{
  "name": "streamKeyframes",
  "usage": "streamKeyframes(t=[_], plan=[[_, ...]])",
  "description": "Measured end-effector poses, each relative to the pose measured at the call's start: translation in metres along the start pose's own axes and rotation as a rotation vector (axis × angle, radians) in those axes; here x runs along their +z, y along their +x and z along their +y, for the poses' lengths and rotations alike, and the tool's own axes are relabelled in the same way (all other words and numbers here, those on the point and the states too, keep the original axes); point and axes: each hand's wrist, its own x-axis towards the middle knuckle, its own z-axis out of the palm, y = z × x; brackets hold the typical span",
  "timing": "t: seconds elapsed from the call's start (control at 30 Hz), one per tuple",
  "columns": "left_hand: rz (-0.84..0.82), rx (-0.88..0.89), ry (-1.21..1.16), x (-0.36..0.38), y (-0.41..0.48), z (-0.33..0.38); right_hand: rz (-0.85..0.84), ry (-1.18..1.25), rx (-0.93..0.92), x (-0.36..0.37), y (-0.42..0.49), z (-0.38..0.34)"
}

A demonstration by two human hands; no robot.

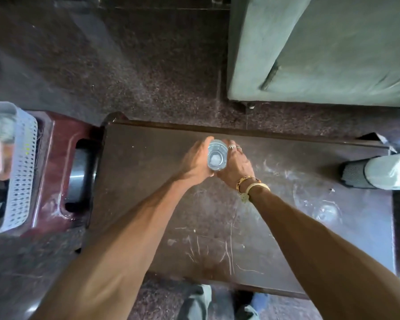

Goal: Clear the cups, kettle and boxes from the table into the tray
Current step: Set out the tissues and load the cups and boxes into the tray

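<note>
A clear glass cup stands upright near the far edge of the dark scratched table. Both of my hands wrap it: my left hand presses its left side and my right hand, with rings and gold bracelets, presses its right side. The pale perforated plastic tray sits at the far left on a maroon stool, with pink and pale items inside it that are blurred.
A grey-green sofa fills the upper right. A dark mesh bin with a white liner stands at the table's right end. Speckled dark floor lies beyond the table. My feet show below its near edge.
</note>
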Motion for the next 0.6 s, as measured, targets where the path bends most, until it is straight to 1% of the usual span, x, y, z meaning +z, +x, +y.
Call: streamKeyframes(t=[0.1,0.2,0.27,0.33,0.4,0.47,0.53,0.6], plan=[[-0.063,0.011,0.027,-0.004,-0.009,0.007,-0.032,-0.072,0.026,-0.002,-0.006,0.003],[-0.084,0.027,0.138,-0.012,-0.021,0.024,-0.028,-0.093,0.076,-0.014,-0.019,0.020],[-0.055,0.062,0.219,-0.019,-0.027,0.042,-0.023,-0.104,0.107,-0.028,-0.032,0.038],[0.002,0.144,0.271,-0.024,-0.032,0.064,-0.001,-0.108,0.149,-0.044,-0.046,0.059],[0.076,0.228,0.283,-0.025,-0.037,0.089,0.027,-0.068,0.190,-0.061,-0.063,0.080],[0.105,0.305,0.260,-0.016,-0.041,0.118,0.070,-0.010,0.243,-0.078,-0.080,0.103],[0.068,0.338,0.220,0.001,-0.044,0.151,0.121,0.012,0.284,-0.094,-0.096,0.127],[-0.006,0.341,0.192,0.024,-0.046,0.183,0.182,0.020,0.307,-0.109,-0.111,0.153]])
